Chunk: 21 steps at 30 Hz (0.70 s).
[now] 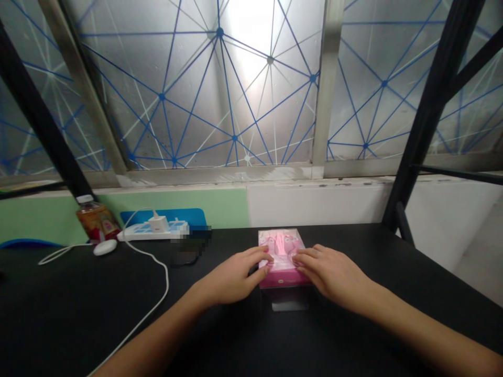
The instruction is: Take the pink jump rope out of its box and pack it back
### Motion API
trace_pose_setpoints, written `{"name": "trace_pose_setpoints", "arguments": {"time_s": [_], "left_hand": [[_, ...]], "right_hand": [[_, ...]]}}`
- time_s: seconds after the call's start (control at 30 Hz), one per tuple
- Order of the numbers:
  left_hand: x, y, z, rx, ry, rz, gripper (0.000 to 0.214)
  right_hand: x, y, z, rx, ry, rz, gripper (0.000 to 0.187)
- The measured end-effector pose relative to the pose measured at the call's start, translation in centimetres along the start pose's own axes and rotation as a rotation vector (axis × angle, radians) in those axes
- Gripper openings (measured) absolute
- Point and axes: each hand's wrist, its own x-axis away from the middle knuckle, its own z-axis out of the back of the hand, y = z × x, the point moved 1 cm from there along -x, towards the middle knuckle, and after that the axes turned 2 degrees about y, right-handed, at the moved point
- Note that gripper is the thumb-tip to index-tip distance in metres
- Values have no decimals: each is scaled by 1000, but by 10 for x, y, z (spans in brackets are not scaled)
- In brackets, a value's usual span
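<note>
A pink box [280,277] with a clear top lies on the black desk in front of me; pink shapes show through the top. My left hand [239,275] holds its left side, with fingertips on the top and the thumb at the near left edge. On the opposite side, my right hand [330,272] grips the box, its fingers bent over the top right edge. A pale, see-through strip [290,305] shows just in front of the box; whether it is a flap or a reflection I cannot tell.
At the back left of the desk [220,340] stand a drink bottle [96,217] and a white power strip [137,231] with a charger [159,223]. A white mouse [105,247] lies nearby. A white cable [167,277] runs toward my left arm. Black metal posts [420,115] flank the patterned window.
</note>
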Motion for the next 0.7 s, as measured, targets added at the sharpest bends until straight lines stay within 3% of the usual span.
{"name": "trace_pose_setpoints", "arguments": {"time_s": [0.07,0.2,0.23,0.37,0.57,0.7], "left_hand": [[0,-1,0,-6,-8,8,31],[-2,-3,-1,-15,-3,21,32],[-3,-3,-2,-17,3,14,31],[-5,-3,-5,-19,54,8,30],[-11,-5,-6,64,146,147,33],[-27,-15,-12,144,203,202,29]], "right_hand": [[3,0,2,-34,-10,-28,34],[9,-11,13,-41,-76,46,78],[10,-16,17,-49,-101,106,77],[14,-41,27,-193,-210,296,27],[16,-56,30,-340,-295,315,20],[18,-60,44,-496,-402,441,12]]}}
